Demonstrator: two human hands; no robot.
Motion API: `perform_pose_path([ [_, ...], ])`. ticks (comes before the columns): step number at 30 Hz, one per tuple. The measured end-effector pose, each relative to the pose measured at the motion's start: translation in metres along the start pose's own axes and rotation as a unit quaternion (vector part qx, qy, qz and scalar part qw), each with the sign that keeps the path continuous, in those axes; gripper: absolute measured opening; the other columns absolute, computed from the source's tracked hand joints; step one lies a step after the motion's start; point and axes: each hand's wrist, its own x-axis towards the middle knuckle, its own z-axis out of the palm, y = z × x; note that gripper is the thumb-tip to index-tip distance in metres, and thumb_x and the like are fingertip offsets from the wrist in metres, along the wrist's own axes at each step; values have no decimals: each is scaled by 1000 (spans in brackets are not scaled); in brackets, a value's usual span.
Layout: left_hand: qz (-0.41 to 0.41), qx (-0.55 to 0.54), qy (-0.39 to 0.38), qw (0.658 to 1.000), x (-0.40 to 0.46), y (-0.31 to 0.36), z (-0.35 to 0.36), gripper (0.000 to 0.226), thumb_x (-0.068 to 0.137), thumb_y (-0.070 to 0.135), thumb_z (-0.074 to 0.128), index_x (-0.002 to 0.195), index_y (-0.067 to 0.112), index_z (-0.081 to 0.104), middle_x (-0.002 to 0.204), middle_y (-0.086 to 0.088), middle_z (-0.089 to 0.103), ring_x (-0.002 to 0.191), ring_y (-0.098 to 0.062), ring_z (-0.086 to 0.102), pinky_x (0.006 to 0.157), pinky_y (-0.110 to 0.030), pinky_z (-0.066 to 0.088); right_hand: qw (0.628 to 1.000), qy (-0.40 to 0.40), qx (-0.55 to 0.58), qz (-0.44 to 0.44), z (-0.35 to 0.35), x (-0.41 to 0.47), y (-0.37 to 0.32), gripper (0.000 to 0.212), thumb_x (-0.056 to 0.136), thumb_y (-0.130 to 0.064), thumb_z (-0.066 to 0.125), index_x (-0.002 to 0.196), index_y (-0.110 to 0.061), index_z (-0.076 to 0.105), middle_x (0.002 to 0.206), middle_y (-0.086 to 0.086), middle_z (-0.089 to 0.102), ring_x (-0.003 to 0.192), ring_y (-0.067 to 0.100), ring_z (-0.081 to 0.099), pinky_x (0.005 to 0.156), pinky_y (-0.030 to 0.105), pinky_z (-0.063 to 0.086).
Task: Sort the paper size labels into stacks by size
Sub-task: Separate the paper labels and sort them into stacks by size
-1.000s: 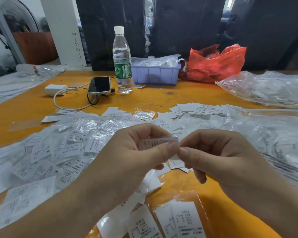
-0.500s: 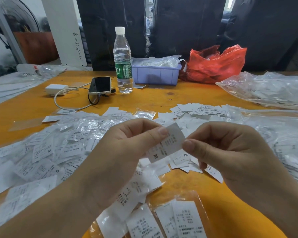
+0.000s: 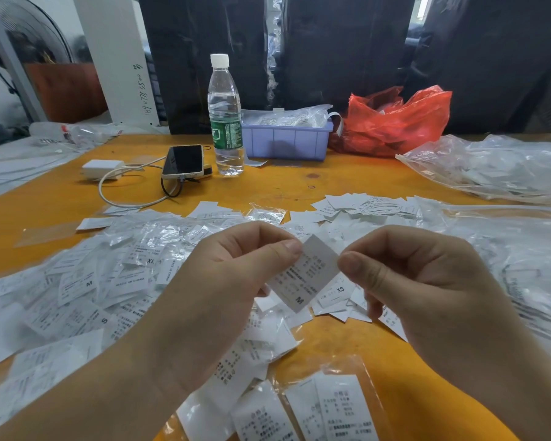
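Head view, your hands: two in frame; your left hand (image 3: pixel 236 281) pinches one label between thumb and curled fingers, while your right hand (image 3: pixel 427 281) is curled with its thumb tip just beside the label's right edge. You cannot tell whether that thumb touches the paper, and nothing is plainly held in it.

Held label: one, the M label (image 3: pixel 304 273), raised above the table between your two hands.

Its direction: the long axis runs diagonally, from upper right down to lower left; the letter M sits at the lower end, the printed face turned toward you, the text tilted.

Loose labels: too many to count; a wide heap of labels (image 3: pixel 86 281) lies left of your left hand, some in clear sleeves, with XL, M and S readable on a few.

XS label (image 3: pixel 334 292): one readable, flat on the table just under the held one.

Far pile (image 3: pixel 363 205): one small cluster of labels beyond your hands.

Near sleeves: one clear packet of labels (image 3: pixel 341 409) at the bottom edge, holding two long labels side by side.

Table (image 3: pixel 299 186): one, orange-topped.

Behind the labels: one water bottle (image 3: pixel 225 122), upright; one phone (image 3: pixel 183 160) with a cable; one white charger (image 3: pixel 102 168); one lilac bin (image 3: pixel 287 141); one red bag (image 3: pixel 395 122); one clear bag (image 3: pixel 490 167) at the right.
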Motion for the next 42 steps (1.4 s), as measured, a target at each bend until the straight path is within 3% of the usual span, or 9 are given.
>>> perform_pose_path([
  [14, 8, 3, 28, 1000, 0, 7, -3, 16, 69, 36, 69, 76, 23, 75, 49, 11, 48, 53, -8, 39, 70, -35, 37, 999, 31, 15, -33, -3, 0, 1, 17, 70, -42, 80, 78, -28, 76, 65, 4, 67, 48, 12, 53, 47, 24, 47],
  [19, 8, 50, 4, 999, -1, 7, -4, 22, 70, 46, 67, 78, 26, 73, 61, 11, 64, 59, -4, 58, 75, -35, 43, 999, -32, 29, -16, 4, -2, 6, 8, 76, -32, 72, 78, -24, 74, 61, 5, 62, 50, 14, 51, 48, 27, 45],
  [24, 37, 112, 23, 993, 0, 9, -7, 18, 70, 47, 70, 73, 29, 72, 67, 9, 69, 65, 1, 64, 55, -9, 45, 998, -42, 41, 14, 3, -2, 8, 12, 78, -31, 66, 84, -24, 74, 66, 5, 62, 53, 17, 55, 51, 29, 48],
  [28, 52, 197, 96, 974, 9, 17, -30, 12, 84, 28, 68, 72, 30, 70, 62, 13, 67, 58, 7, 60, 45, -8, 42, 999, -38, -6, 32, 1, 0, 9, 11, 76, -29, 64, 82, -28, 73, 65, 0, 65, 53, 13, 57, 51, 26, 50],
  [31, -64, 328, 89, 938, 19, 12, -47, 13, 86, 27, 67, 73, 26, 69, 56, 8, 61, 41, -3, 52, 40, -20, 39, 997, -50, -47, 37, 0, 0, 9, 10, 77, -33, 65, 83, -29, 72, 65, -3, 65, 55, 13, 59, 52, 27, 51],
  [33, -103, 413, 102, 899, 23, 8, -50, 6, 86, 31, 67, 80, 29, 67, 67, 8, 60, 54, -6, 57, 46, -22, 41, 995, -55, -73, 41, -1, 0, 10, 4, 83, -32, 69, 83, -30, 72, 67, -2, 66, 58, 13, 59, 55, 35, 52],
  [37, 62, 441, 196, 874, 16, 10, -45, 24, 83, 39, 63, 106, 37, 54, 75, 7, 53, 65, -9, 52, 52, -27, 37, 978, -37, -202, 38, -2, -1, 12, 9, 83, -26, 67, 78, -32, 68, 78, -15, 65, 60, 1, 56, 56, 20, 46],
  [39, 120, 408, 167, 890, 11, 12, -38, 23, 79, 45, 60, 101, 41, 56, 73, 10, 54, 62, -7, 52, 52, -22, 35, 960, -30, -276, 30, -3, 0, 14, 6, 83, -29, 67, 83, -34, 65, 88, -23, 59, 80, -5, 54, 62, 15, 43],
  [42, 96, 424, -3, 901, 6, 4, -27, 32, 71, 64, 56, 98, 47, 55, 93, 28, 55, 83, 9, 53, 63, -15, 39, 932, -63, -353, 45, -4, 1, 16, 11, 85, -38, 64, 95, -38, 61, 97, -30, 52, 100, -12, 42, 71, 9, 36],
])
